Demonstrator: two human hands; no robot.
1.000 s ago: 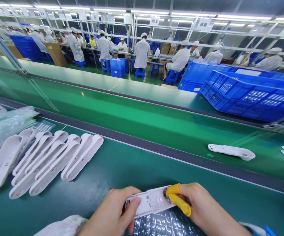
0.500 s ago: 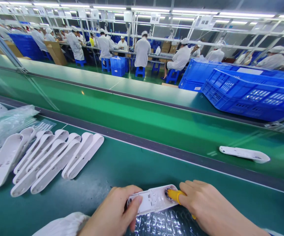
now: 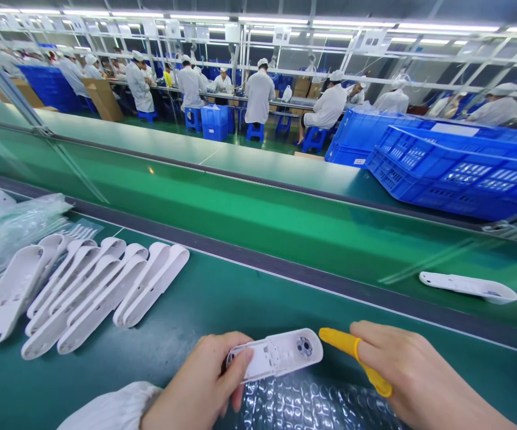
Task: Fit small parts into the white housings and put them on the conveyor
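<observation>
My left hand (image 3: pixel 216 373) grips a white plastic housing (image 3: pixel 280 356) by its near-left end, thumb on top. The housing is a long shallow shell with its inside facing up. A round dark-and-silver part (image 3: pixel 304 346) sits in its rounded right end. Just right of the housing is my right hand (image 3: pixel 397 364), apart from it, with yellow finger cots on the index finger and thumb. Those two fingers are spread and nothing shows between them. Under the housing lies a sheet of bubble wrap (image 3: pixel 303 406) on the green tabletop (image 3: pixel 173 298).
Several similar white housings (image 3: pixel 101 292) lie in a row at left, beside clear plastic bags (image 3: pixel 17 233). Another white shell (image 3: pixel 468 286) rests on the green conveyor belt (image 3: pixel 262 209). Blue crates (image 3: pixel 455 167) stand beyond it at right. People in white coats sit farther back.
My right hand has drawn back to the right, off the round part, which is now uncovered. My left hand still holds the housing. The shell on the belt has travelled right.
</observation>
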